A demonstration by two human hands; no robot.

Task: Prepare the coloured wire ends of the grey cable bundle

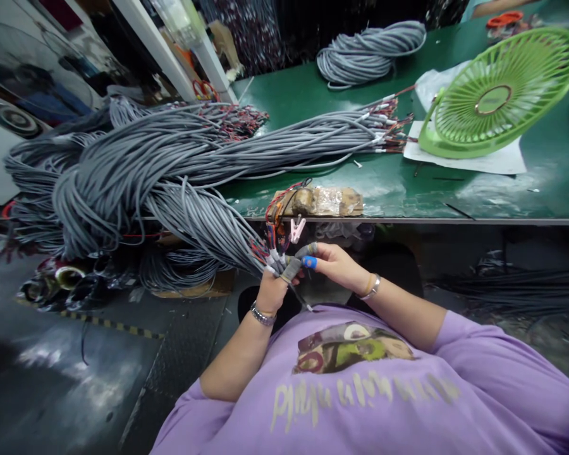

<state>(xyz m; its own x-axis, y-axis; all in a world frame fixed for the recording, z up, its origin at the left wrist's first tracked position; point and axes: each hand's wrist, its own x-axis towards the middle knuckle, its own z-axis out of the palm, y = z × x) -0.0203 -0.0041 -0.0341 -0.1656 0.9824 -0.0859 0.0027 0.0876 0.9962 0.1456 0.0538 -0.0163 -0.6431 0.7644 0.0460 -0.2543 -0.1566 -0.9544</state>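
Note:
My left hand is closed round the stripped ends of a thick bundle of grey cables that droops off the green table's left end. Red and dark wires stick out of the cable ends just above that hand. My right hand meets it from the right, fingers pinched on one cable end; a grey cot and a blue cot cover its fingertips. Both hands hang below the table's front edge, close to my purple shirt. A pink clip hangs at the table edge just above them.
A second grey cable bundle lies across the table, and a coiled one sits at the back. A green fan grille leans on white paper at the right. A taped block sits at the front edge. More cable coils lie on the floor at left.

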